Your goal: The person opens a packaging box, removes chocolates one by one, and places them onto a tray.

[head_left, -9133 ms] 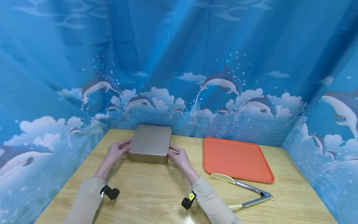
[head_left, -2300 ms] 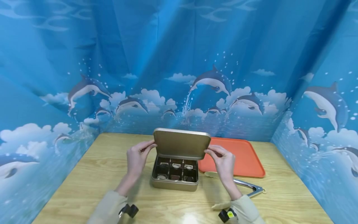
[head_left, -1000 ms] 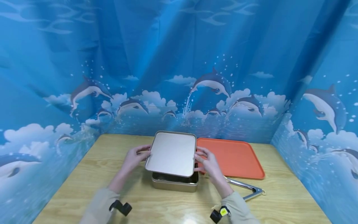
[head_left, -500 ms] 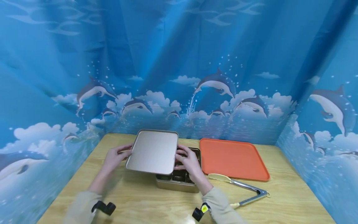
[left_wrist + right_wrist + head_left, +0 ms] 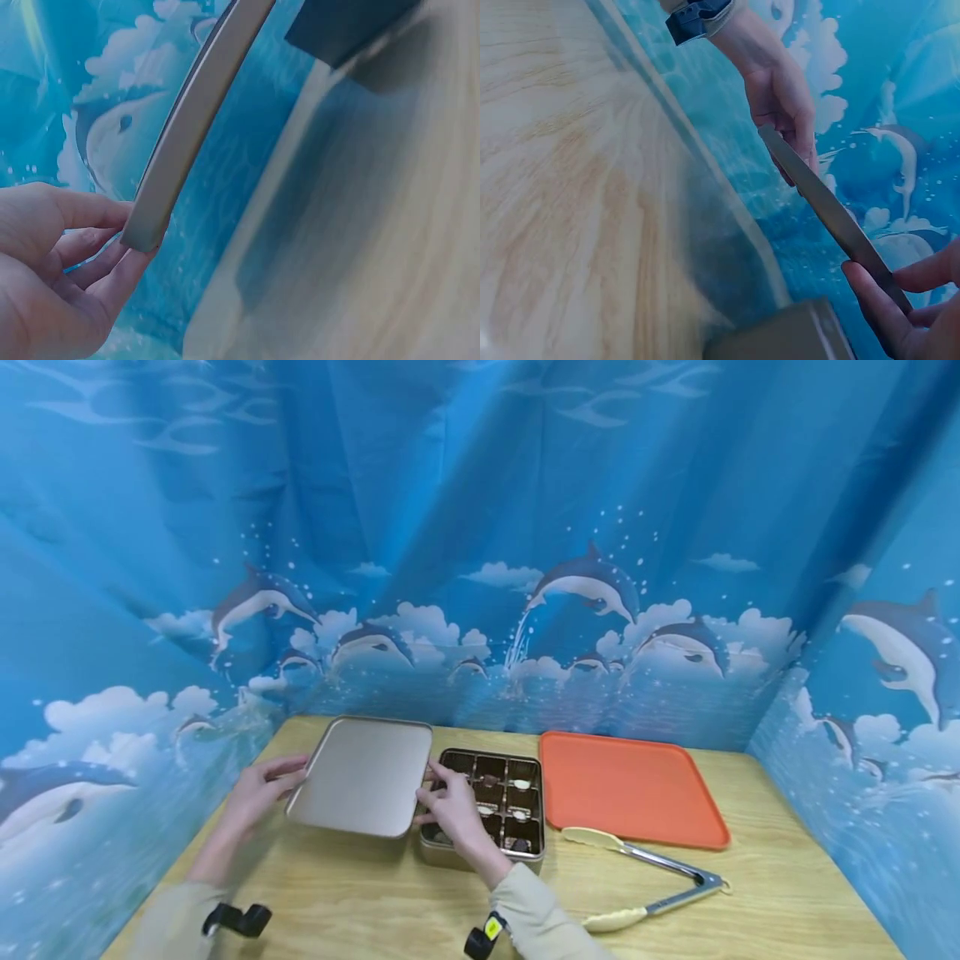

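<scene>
Both hands hold a square metal lid by its opposite sides, its inner face turned up. My left hand pinches the left edge, thumb and fingers on either side of the rim in the left wrist view. On the right edge, my right hand grips with thumb and fingers. The lid hangs above the table in the right wrist view. Just right of it stands the uncovered metal box, divided into several compartments with small dark and white pieces. My right hand and wrist hide part of the box.
An orange-red tray lies right of the box, close to it. In front of the tray, spread tongs with cream tips rest on the wooden table. A blue dolphin-print curtain rises behind and at both sides.
The lid was lifted off the box and turned inner face up. Over the last second both hands have carried it left, uncovering the compartments. Earlier, the closed box stood further left.
</scene>
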The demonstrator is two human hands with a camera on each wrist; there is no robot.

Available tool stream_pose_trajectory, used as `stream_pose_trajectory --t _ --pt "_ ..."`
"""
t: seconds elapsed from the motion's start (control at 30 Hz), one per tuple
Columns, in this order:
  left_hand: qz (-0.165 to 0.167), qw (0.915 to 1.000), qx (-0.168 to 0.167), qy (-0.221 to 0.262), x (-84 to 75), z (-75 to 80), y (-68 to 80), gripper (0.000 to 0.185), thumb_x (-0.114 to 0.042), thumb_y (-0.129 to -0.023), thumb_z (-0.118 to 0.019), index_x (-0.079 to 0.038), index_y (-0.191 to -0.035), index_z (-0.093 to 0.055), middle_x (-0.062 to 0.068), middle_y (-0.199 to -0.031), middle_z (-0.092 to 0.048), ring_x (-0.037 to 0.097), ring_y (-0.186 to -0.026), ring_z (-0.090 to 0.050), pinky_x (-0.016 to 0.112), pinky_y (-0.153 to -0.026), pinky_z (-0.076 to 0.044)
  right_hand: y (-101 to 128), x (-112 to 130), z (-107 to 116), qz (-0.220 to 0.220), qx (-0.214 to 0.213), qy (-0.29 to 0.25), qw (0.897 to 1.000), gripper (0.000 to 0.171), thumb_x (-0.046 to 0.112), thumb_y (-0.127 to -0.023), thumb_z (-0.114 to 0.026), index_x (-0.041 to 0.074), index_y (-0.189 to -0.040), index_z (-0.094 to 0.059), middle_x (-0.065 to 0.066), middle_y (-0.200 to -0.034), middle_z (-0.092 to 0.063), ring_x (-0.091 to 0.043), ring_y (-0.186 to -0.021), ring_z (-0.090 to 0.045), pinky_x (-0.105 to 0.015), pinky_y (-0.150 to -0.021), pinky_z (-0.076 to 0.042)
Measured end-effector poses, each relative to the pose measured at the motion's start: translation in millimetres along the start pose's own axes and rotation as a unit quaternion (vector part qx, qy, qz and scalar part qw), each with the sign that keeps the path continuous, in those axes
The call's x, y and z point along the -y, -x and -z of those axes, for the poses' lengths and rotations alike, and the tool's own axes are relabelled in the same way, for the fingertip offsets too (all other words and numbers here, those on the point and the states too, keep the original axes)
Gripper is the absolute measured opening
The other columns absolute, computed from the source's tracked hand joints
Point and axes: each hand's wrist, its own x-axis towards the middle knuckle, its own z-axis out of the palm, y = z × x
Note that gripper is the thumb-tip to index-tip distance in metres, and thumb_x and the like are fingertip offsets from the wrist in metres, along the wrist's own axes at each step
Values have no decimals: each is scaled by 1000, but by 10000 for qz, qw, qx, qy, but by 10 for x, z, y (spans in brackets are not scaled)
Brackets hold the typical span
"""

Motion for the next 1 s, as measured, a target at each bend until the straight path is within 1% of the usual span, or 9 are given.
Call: stream_pose_trajectory --t 0.2,0.3,0.37,0.5,0.6,0.73,0.87,0.93,1.0 --pt "-96 9999 -33 -56 151 80 59 48 -11 -102 -61 16 -139 -48 34 -134 -58 -12 -88 -61 16 -79 -57 -35 -42 -168 48 -54 421 9991 61 -12 -91 -63 -7 -148 -44 -18 -122 -63 -34 -72 -69 -39 -62 -64" --pt "-108 9998 -132 -68 220 98 58 46 -11 -101 -62 15 -138 -51 33 -131 -60 -12 -87 -61 15 -78 -57 -30 -42 -250 138 -57 682 9976 62 -15 -89 -63 -9 -147 -44 -21 -125 -63 -31 -73 -71 -40 -64 -64" --pt "-116 9997 -180 -119 261 114 48 46 -12 -101 -63 15 -137 -52 32 -129 -62 -12 -87 -61 14 -78 -57 -19 -35 -299 240 -120 1037 9943 63 -15 -86 -65 -10 -146 -45 -24 -130 -61 -27 -80 -72 -36 -66 -64" --pt "-63 9994 -250 -245 336 139 36 46 -14 -100 -65 13 -135 -54 32 -130 -62 -12 -87 -61 14 -77 -56 10 -51 -378 419 -215 1836 9819 66 -14 -81 -71 -14 -142 -46 -28 -138 -56 -30 -97 -72 -30 -77 -63" --pt "116 9993 -231 -263 379 152 41 47 -15 -100 -66 12 -136 -53 32 -133 -59 -13 -87 -60 14 -77 -56 35 -65 -434 484 -182 2268 9726 67 -13 -78 -72 -14 -141 -49 -28 -140 -55 -37 -108 -69 -37 -94 -59" --pt "340 9989 -123 -282 437 167 41 46 -14 -101 -64 11 -137 -52 32 -136 -57 -14 -85 -58 16 -78 -57 86 -71 -516 399 -54 2632 9639 68 -12 -77 -70 -11 -142 -50 -28 -148 -49 -44 -130 -54 -51 -113 -42" --pt "438 9982 -111 -383 497 163 28 45 -15 -101 -64 10 -136 -54 31 -135 -58 -12 -86 -58 17 -77 -58 139 -118 -593 142 86 2643 9643 77 -14 -77 -66 -12 -148 -39 -30 -158 -34 -46 -144 -36 -54 -120 -28" --pt "419 9977 -159 -516 511 151 26 43 -16 -100 -65 10 -135 -56 30 -134 -60 -2 -93 -63 16 -77 -57 163 -157 -628 0 108 2481 9687 82 -16 -77 -65 -12 -152 -31 -30 -161 -27 -46 -146 -30 -54 -121 -24" --pt "382 9964 -219 -728 521 135 22 42 -16 -100 -66 9 -133 -59 29 -133 -61 16 -104 -67 17 -79 -55 186 -197 -659 -144 113 2314 9727 86 -17 -76 -64 -12 -154 -26 -29 -163 -22 -45 -148 -26 -54 -122 -24"
